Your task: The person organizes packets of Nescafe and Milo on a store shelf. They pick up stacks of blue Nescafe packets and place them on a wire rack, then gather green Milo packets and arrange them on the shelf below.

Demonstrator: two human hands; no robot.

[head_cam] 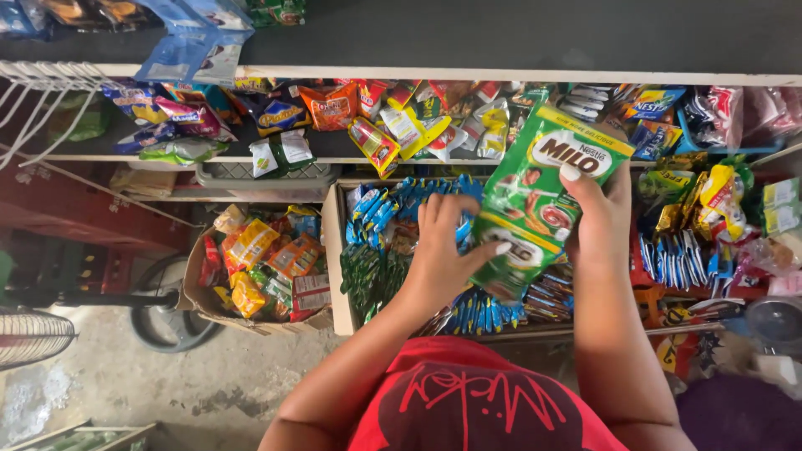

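Note:
A strip of green drink-powder sachets hangs in front of me, held by both hands. My right hand grips the top sachet from behind, thumb across its front. My left hand pinches the lower sachet of the strip at its left edge, fingers curled. Under my hands stands an open cardboard box packed with blue sachets and dark green ones.
A shelf above holds many loose snack packets. A lower cardboard box on the left holds orange and yellow packets. Hanging sachet strips crowd the right. A fan and concrete floor lie at lower left.

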